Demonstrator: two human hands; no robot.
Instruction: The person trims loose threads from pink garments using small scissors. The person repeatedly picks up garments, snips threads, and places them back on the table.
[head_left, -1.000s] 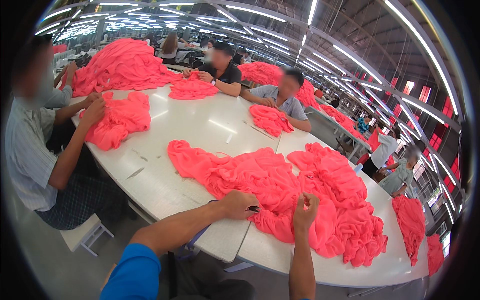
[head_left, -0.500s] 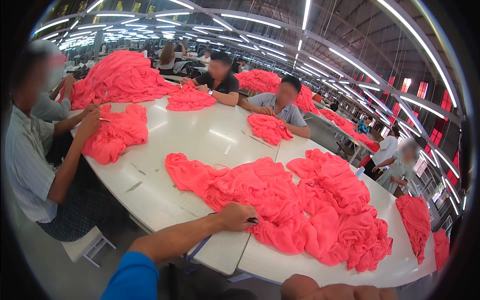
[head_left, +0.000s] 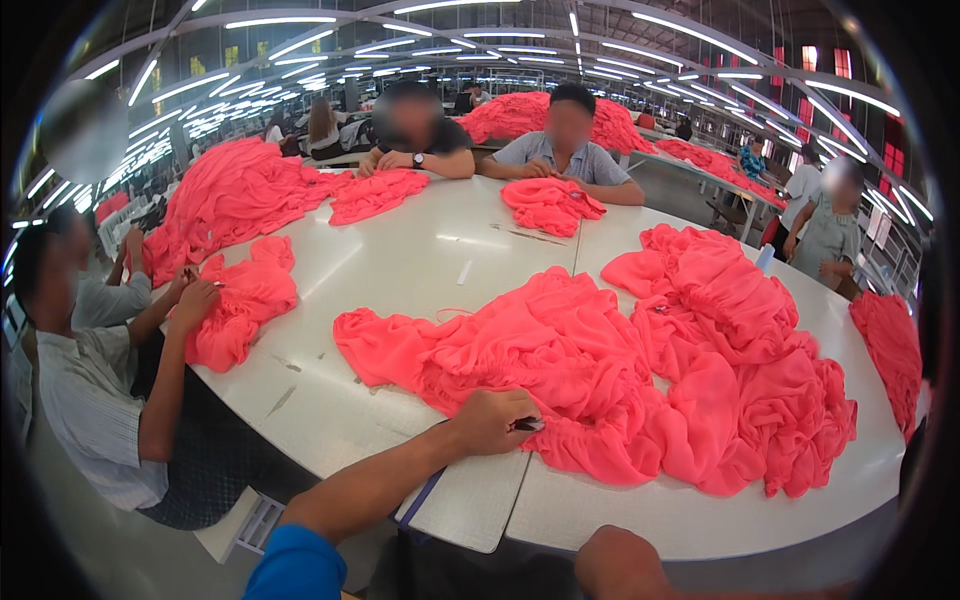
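My left hand (head_left: 497, 423), reaching in from a blue sleeve, rests at the near edge of a heap of coral-pink sheer cloth (head_left: 545, 370). Its fingers are closed on a small dark tool with a shiny edge (head_left: 527, 424); its exact kind is too small to make out. The tool's tip touches the gathered cloth. Down at the lower edge is my right hand (head_left: 622, 565), short of the table and away from the cloth. It looks rounded, and its fingers are hidden. A second heap of the same cloth (head_left: 740, 320) lies against the first, to the right.
On the white table (head_left: 400, 270), a large pink pile (head_left: 235, 195) stands far left. Co-workers sit at the left and far sides, each handling pink cloth. Another person (head_left: 835, 225) stands at the right, beyond a pink bundle (head_left: 890, 350). A pale strip (head_left: 464, 272) lies mid-table.
The view has swung and levelled, shifting the whole scene. My left hand stays at the cloth's near edge with the small tool. Less of my right hand's fingers shows now.
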